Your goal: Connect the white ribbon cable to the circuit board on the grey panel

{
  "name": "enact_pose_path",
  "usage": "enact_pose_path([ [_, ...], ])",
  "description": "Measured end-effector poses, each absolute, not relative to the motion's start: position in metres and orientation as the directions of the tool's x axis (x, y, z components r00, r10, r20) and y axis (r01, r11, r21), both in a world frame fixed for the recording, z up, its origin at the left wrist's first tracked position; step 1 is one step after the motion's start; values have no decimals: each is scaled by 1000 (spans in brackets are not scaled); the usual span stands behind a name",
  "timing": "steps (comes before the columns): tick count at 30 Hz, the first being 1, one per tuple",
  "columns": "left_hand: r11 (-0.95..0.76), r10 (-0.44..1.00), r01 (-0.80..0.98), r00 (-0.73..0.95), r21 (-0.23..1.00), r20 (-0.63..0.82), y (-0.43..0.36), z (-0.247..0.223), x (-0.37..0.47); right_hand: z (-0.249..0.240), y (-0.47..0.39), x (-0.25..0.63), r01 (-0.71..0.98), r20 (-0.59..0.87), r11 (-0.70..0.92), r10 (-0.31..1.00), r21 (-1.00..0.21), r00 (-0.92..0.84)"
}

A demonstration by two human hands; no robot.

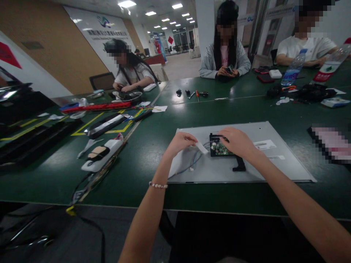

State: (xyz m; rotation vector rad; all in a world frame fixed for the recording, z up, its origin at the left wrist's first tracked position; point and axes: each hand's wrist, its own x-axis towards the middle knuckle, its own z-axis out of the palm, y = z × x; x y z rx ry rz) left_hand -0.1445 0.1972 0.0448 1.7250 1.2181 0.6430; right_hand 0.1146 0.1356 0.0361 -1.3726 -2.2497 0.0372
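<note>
A flat grey metal panel (276, 142) lies on the green table in front of me. On it rests a green circuit board (218, 147) in a black plastic frame with a bent black arm (239, 165) at its lower right. My left hand (181, 143), left of the board, pinches a white strip (202, 147). Thin grey-blue cables (195, 159) run below that strip toward the board. My right hand (238, 141) covers the board's right side, its fingers curled onto the black frame. The fingertips partly hide the contact.
Across the table (153, 153) lie a screwdriver (197, 95) and small parts. Left are a white power strip (102, 155), cables and long black parts (35, 142). Bottles (293, 69) stand at the back right. Several people sit opposite; one person's hands (227, 72) hold a small dark object.
</note>
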Motion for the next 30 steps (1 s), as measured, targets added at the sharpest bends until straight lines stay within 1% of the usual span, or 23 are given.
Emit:
enact_pose_path([
  [3,-63,906,490,394,869,-156,195,44,-145,41,126,104,709,383,662,737,-242,-557],
  [5,-41,898,524,393,851,-199,195,43,-146,41,120,95,618,379,751,656,-233,-653],
  [7,-24,891,549,391,835,-231,194,42,-147,38,117,86,563,391,796,601,-221,-697],
  [10,-21,879,562,404,827,-252,194,41,-147,32,115,75,542,390,824,559,-164,-732],
  [13,-59,876,574,421,817,-233,194,42,-148,25,117,69,540,376,831,546,-134,-748],
  [15,-111,871,585,446,803,-205,195,43,-150,21,120,69,536,374,830,550,-151,-746],
  [18,-236,832,590,533,772,-154,198,44,-153,19,122,70,537,366,824,564,-183,-740],
  [21,-344,789,603,601,720,-126,202,44,-154,19,123,73,536,353,819,572,-203,-741],
  [25,-440,765,645,634,625,-116,202,45,-152,23,121,74,535,333,819,573,-208,-749],
  [28,-492,757,665,646,562,-101,198,49,-149,25,119,74,541,323,816,577,-204,-750],
  [30,-509,758,670,646,541,-86,195,52,-148,26,119,74,539,326,817,576,-203,-750],
])
